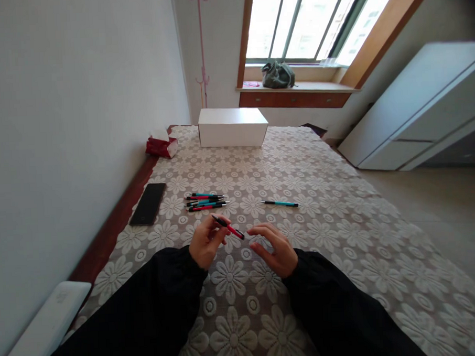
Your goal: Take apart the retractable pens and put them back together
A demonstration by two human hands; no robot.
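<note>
- Left hand (204, 243): pinching a red-and-black pen (228, 227) between thumb and fingertips, lifting it just above the lace cloth (320, 195); the pen is tilting, its far end pointing toward the left edge and its near end toward the other hand.
- Right hand (275, 247): holding nothing, fingers loosely curled and half spread, hovering just right of the pen's lower end; whether a fingertip is touching the pen cannot be told.
- Both forearms: wearing black sleeves, reaching in from the near edge of the desk.
- Cluster of pens (205, 201): lying flat and side by side, teal and red barrels, just beyond the left hand, toward the left edge.
- Single teal pen (280, 203): lying alone, beyond the right hand, well apart from the cluster.
- Black phone (148, 203): lying face down near the left edge, left of the cluster.
- Red tissue pack (161, 146): sitting at the far left corner.
- White box (232, 127): standing closed along the far edge, right of the tissue pack.
- Desk: carrying a white floral lace cloth over nearly its whole top, dark wood showing along the left edge.
</note>
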